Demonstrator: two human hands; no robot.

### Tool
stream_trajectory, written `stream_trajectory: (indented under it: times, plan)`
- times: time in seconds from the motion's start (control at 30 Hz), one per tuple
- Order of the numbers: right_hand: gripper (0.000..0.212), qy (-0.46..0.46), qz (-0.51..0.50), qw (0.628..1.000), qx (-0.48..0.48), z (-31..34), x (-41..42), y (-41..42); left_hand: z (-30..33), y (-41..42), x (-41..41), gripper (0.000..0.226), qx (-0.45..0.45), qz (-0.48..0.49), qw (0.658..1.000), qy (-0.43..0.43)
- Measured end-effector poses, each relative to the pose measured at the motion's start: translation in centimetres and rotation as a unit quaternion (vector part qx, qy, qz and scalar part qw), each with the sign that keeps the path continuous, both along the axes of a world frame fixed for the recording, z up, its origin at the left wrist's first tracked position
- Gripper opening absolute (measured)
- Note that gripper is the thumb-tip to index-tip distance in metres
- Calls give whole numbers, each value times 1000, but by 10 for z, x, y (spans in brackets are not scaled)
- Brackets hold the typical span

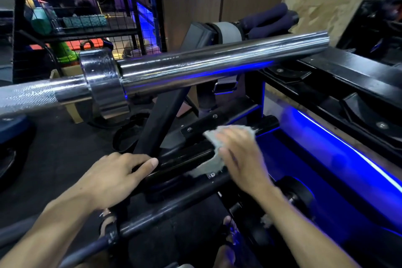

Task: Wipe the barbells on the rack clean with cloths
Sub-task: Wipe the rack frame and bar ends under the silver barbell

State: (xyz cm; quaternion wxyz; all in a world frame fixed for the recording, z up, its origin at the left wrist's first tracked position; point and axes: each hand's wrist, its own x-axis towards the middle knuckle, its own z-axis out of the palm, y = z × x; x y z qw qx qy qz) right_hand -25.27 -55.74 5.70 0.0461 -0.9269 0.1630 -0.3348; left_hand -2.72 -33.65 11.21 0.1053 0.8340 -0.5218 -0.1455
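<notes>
Right hand: the right hand (239,156) is laid flat on a pale cloth (214,159), fingers straight and spread; the cloth is pressed down, not pinched. The hand is blurred, so fine detail of the fingertips cannot be told.
Cloth: it is draped over the black barbell sleeve (187,159), directly under the right palm, one edge hanging toward the person. It looks soft, thin and frayed at the border.
Left hand: the left hand (117,176) is rested on the same black sleeve, just left of the cloth, with the fingers curled over the top of it. The bar is judged to be steadied in this way, so that it does not roll while the cloth is rubbed.
Black sleeve: a round, glossy black tube, lying across the rack (339,76) below both hands' level of sight; it is the part being wiped at this moment.
Chrome barbell (195,65): it is seen above and beyond both hands, well apart from them. Its sleeve is smooth and mirror-like, the collar is thick and round, and the shaft to the left is knurled.
Rack: black painted steel with bolts, to the right of the right hand, lit by blue light strips.
Step in hand: wiping of the lower black bar seems in progress; the chrome bar is not touched.
</notes>
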Motion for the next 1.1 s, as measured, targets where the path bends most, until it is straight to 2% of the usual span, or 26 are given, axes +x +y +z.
stream_trajectory:
  times: [0.07, 0.1, 0.13, 0.2, 0.27, 0.33, 0.43, 0.5, 0.57, 0.63, 0.7, 0.77, 0.83, 0.9, 0.97, 1.03, 1.1]
  plan:
    - [53, 13, -110, 994, 24, 2, -9, -46, 0, -4, 8, 73, 26, 5, 998, 61]
    - [55, -1, -168, 983, 71, 5, -13, -65, 1, -7, 11, 76, 34, 8, 996, 87]
    - [52, -19, -211, 972, 104, 6, -13, -74, 2, -9, 12, 75, 37, 8, 994, 99]
    - [41, -35, -246, 963, 102, 5, -2, -59, 3, -10, 11, 64, 27, -2, 998, 64]
    - [32, -35, -187, 981, 46, 7, 21, -17, 3, -9, 7, 53, -4, -9, 1000, -2]
    - [29, -11, -90, 996, 23, 4, 50, 39, 4, -6, 1, 48, -14, -11, 999, -33]
    - [32, -7, -2, 1000, 3, 1, 71, 74, 1, -1, -1, 53, -20, 0, 999, -51]
    - [28, 17, -20, 997, -73, 1, 56, 39, 0, 1, 3, 63, -23, 6, 998, -50]
    - [22, 51, -115, 983, -131, 0, 26, -19, -2, 2, 4, 65, -28, 8, 999, -42]
    - [17, 36, -199, 978, -51, 3, 0, -59, -4, 0, 2, 65, -39, 8, 998, -45]
    - [25, -25, -239, 971, 8, 2, -2, -63, -3, -3, 0, 67, -41, 7, 998, -54]
    - [23, -57, -216, 974, 24, 5, 14, -32, -1, -7, 0, 67, -31, 9, 998, -58]
    - [21, -22, -142, 990, 10, 1, 34, 17, 2, -9, -2, 64, -24, 22, 997, -72]
    - [37, 35, -48, 998, 15, -4, 48, 60, 7, -9, -8, 50, -39, 47, 989, -132]
    - [54, 91, 17, 995, -27, -5, 47, 65, 10, -3, -17, 35, -83, 64, 980, -169]
    - [57, 101, 13, 993, -53, -6, 32, 27, 8, 7, -23, 33, -109, 63, 981, -145]
    - [44, 76, -62, 994, -53, -6, 8, -27, 0, 17, -25, 38, -125, 60, 985, -99]
